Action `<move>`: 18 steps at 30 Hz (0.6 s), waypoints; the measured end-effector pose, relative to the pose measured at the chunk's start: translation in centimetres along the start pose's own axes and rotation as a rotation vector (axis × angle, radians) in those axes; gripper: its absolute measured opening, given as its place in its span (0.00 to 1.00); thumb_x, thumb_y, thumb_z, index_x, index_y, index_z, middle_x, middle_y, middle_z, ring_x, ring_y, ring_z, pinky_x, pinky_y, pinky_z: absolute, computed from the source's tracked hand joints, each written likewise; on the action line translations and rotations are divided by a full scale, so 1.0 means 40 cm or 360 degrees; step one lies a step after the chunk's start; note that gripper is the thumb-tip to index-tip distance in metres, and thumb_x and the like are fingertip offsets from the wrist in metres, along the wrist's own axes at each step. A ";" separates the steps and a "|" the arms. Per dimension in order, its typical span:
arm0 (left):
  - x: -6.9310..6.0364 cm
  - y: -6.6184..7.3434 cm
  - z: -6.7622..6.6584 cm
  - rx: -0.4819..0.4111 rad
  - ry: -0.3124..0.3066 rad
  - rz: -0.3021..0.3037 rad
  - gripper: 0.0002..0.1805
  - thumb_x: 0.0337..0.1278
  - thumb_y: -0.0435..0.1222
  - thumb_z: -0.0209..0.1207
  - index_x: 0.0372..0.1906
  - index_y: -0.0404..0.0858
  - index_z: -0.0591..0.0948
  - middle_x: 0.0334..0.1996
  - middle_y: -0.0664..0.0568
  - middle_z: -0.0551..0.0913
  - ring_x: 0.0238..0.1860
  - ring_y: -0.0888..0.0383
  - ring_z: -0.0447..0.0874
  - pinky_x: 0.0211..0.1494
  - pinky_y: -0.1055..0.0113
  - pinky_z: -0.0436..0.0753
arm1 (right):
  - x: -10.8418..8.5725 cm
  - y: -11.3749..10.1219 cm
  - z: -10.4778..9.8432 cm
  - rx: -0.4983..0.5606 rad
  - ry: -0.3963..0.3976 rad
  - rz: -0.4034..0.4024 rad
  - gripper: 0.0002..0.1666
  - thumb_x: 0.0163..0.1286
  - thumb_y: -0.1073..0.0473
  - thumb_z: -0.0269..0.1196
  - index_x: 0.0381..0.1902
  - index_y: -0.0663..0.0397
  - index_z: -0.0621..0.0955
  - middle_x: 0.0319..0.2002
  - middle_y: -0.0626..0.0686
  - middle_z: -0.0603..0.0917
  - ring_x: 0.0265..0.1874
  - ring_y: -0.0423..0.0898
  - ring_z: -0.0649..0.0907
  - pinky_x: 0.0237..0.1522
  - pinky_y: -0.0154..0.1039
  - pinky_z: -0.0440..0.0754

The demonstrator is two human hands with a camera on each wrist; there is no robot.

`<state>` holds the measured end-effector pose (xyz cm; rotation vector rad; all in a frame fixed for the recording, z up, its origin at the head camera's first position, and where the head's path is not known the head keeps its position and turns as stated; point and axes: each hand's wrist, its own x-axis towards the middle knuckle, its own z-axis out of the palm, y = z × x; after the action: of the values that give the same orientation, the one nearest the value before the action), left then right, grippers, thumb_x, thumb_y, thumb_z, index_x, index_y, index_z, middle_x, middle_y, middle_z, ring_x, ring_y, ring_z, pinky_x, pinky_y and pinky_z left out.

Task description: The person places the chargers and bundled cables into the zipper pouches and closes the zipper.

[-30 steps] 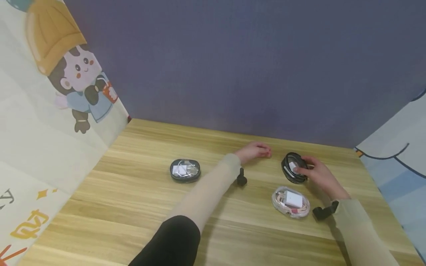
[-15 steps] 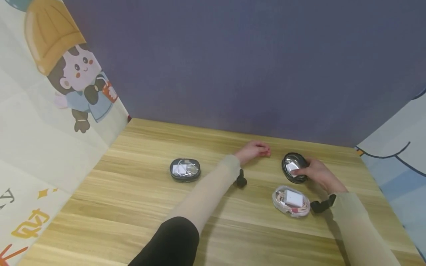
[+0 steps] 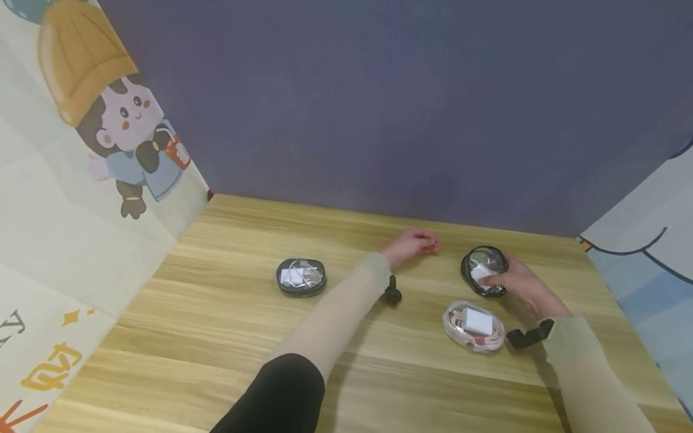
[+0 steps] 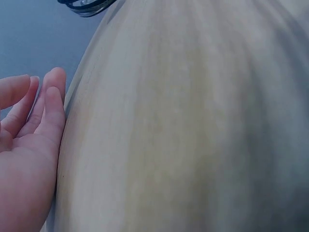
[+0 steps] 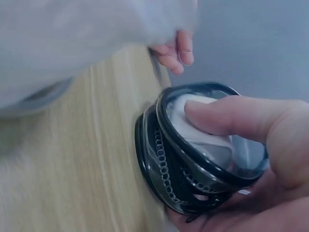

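My right hand (image 3: 525,285) grips a small clear zip case with black edging (image 3: 483,270) near the back right of the table. In the right wrist view, its thumb presses the clear lid of the black-edged case (image 5: 203,145) over a white charger, with fingers underneath. The case stands tilted there, its zip side showing. My left hand (image 3: 411,245) rests near the back edge, fingers loosely bent and holding nothing. In the left wrist view, the left hand (image 4: 31,140) lies palm partly visible against the wooden table.
A clear-edged case (image 3: 473,326) with a white charger and pinkish cable lies just in front of the right hand. Another black-edged case (image 3: 301,277) with a white plug lies left of the left arm. A dark panel (image 3: 352,108) stands behind the wooden table (image 3: 216,288).
The black-edged case in my right hand has turned so more of its clear lid faces up, and has shifted slightly right. My left hand has hardly moved.
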<state>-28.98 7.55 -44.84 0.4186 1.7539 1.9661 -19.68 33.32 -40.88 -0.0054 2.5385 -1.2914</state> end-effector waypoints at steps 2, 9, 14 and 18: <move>-0.002 -0.002 0.002 -0.0027 0.0009 0.0006 0.11 0.70 0.24 0.52 0.51 0.22 0.78 0.43 0.38 0.85 0.44 0.54 0.86 0.53 0.69 0.83 | -0.003 0.003 0.001 0.0020 0.0025 -0.0003 0.62 0.57 0.62 0.72 0.73 0.80 0.45 0.68 0.81 0.55 0.67 0.76 0.58 0.69 0.69 0.54; -0.003 -0.008 0.005 -0.0049 0.0025 -0.0003 0.11 0.70 0.24 0.52 0.51 0.22 0.78 0.42 0.40 0.85 0.44 0.54 0.85 0.53 0.70 0.83 | -0.011 0.009 0.006 0.0081 0.0067 -0.0024 0.62 0.58 0.63 0.72 0.74 0.78 0.44 0.69 0.80 0.54 0.68 0.75 0.57 0.70 0.68 0.53; 0.001 -0.015 0.005 -0.0058 0.0025 -0.0005 0.11 0.70 0.24 0.52 0.51 0.22 0.78 0.42 0.41 0.85 0.43 0.55 0.85 0.53 0.70 0.83 | -0.017 0.024 0.012 0.0190 0.0091 -0.0043 0.56 0.63 0.62 0.70 0.74 0.75 0.48 0.70 0.77 0.57 0.69 0.71 0.59 0.70 0.65 0.57; 0.002 -0.019 0.004 -0.0053 0.0022 -0.0007 0.11 0.70 0.24 0.53 0.51 0.23 0.79 0.42 0.41 0.85 0.43 0.56 0.86 0.52 0.70 0.83 | -0.022 0.035 0.013 0.0361 0.0072 -0.0012 0.52 0.67 0.61 0.68 0.75 0.74 0.49 0.68 0.71 0.62 0.66 0.59 0.67 0.68 0.49 0.69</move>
<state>-28.84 7.79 -45.58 0.3909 1.7267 1.9965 -18.52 33.87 -42.05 0.0626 2.4153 -1.5913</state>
